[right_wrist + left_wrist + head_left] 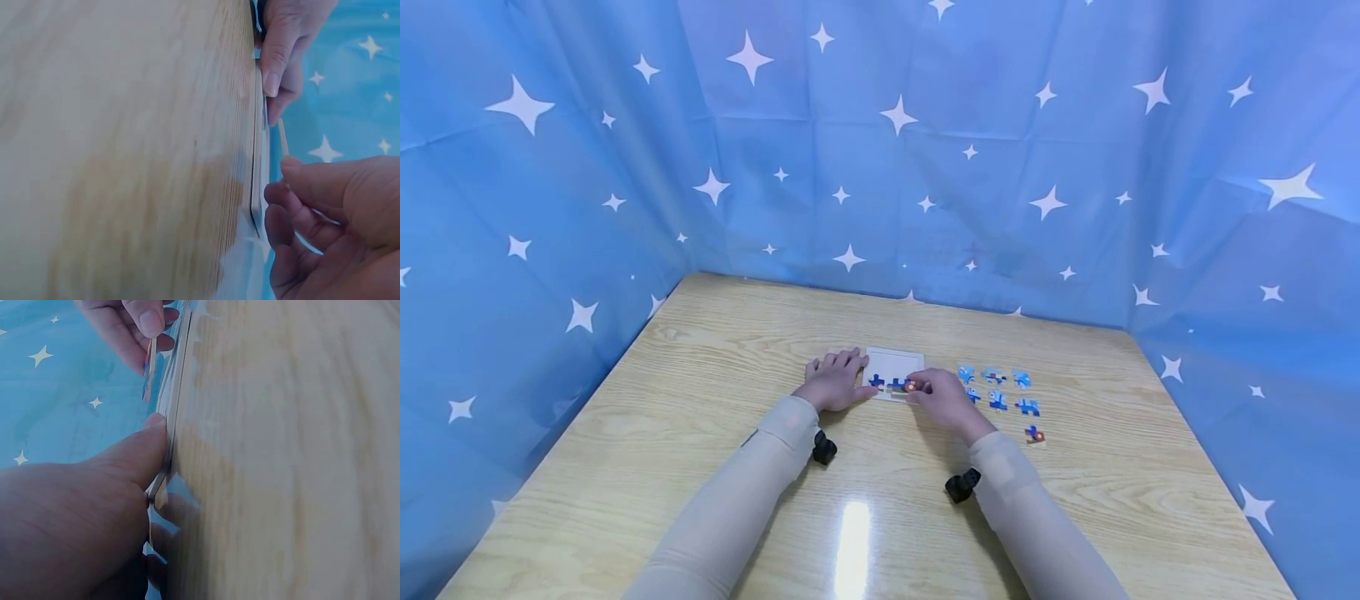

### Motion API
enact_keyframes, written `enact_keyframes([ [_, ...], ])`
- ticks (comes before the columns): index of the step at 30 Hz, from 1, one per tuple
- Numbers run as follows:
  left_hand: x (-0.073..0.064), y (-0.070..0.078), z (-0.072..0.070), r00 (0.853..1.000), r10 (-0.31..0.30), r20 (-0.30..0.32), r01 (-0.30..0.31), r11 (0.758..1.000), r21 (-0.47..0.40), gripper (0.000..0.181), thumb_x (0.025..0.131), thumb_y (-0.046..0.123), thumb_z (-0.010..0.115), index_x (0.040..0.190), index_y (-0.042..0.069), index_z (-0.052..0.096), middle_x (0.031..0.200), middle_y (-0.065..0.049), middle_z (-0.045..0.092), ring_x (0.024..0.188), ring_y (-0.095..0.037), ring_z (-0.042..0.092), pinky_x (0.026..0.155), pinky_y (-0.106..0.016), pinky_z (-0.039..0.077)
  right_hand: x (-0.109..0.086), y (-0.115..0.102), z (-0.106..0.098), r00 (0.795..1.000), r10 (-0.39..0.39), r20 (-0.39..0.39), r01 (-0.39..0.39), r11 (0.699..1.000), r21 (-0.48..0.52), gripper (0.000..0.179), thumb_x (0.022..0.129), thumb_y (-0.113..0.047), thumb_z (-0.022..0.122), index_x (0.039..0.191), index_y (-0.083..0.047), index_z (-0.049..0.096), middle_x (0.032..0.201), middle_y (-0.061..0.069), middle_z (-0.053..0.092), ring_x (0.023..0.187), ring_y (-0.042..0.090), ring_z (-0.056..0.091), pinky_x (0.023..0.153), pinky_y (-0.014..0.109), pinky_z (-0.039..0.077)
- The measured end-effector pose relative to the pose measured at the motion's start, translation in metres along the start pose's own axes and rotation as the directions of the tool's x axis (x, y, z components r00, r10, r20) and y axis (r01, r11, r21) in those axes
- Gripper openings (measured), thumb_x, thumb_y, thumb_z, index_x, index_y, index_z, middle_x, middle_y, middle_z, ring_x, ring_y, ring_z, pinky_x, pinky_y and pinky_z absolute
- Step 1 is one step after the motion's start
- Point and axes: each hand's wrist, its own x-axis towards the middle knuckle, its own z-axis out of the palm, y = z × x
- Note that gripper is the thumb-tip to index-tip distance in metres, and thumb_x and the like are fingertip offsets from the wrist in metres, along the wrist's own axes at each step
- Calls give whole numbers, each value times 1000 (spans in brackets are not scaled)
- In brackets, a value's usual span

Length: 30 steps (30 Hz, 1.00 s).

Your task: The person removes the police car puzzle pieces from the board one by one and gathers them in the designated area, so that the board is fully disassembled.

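Note:
A shallow white puzzle tray (892,363) lies flat on the table between both hands. My left hand (835,382) rests at its left side, fingers spread, with the thumb on the tray's edge. One dark-blue puzzle piece (876,381) sits in the tray's lower left, by that thumb. Over the lower right part, my right hand (942,393) pinches a blue and orange puzzle piece (898,385). Seen in the left wrist view, the pinched piece (149,369) is tilted on edge above the tray. The right wrist view shows its thin edge (284,137) between thumb and fingers.
Right of the tray lie several loose blue puzzle pieces (997,400) in rough rows. Another piece with red and orange (1035,434) lies nearer the front. The wooden table (715,358) meets a blue star-patterned curtain (850,150) at the back and sides.

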Motion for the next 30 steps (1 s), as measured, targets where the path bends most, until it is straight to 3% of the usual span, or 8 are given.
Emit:
enact_keyframes([
  [16, 1, 1, 0, 1000, 8, -4, -8, 1000, -17, 77, 99, 66, 47, 163, 29, 25, 170, 0, 12, 152, -35, 16, 115, -66, 12, -6, 12, -7, 1000, -1, -24, 1, 1000, 8, 33, 98, -9, 69, 130, -4, 69, 113, 10, 66, 103, 25, 63, 85, 40, 55],
  [30, -3, 2, 0, 1000, 12, 2, -12, 1000, -20, 77, 100, 66, 45, 163, 28, 24, 171, 1, 10, 153, -34, 13, 116, -65, 9, -19, 22, -20, 999, -18, -34, 17, 1000, -22, 33, 97, -6, 69, 130, -1, 69, 110, 10, 67, 100, 25, 64, 81, 39, 55],
])
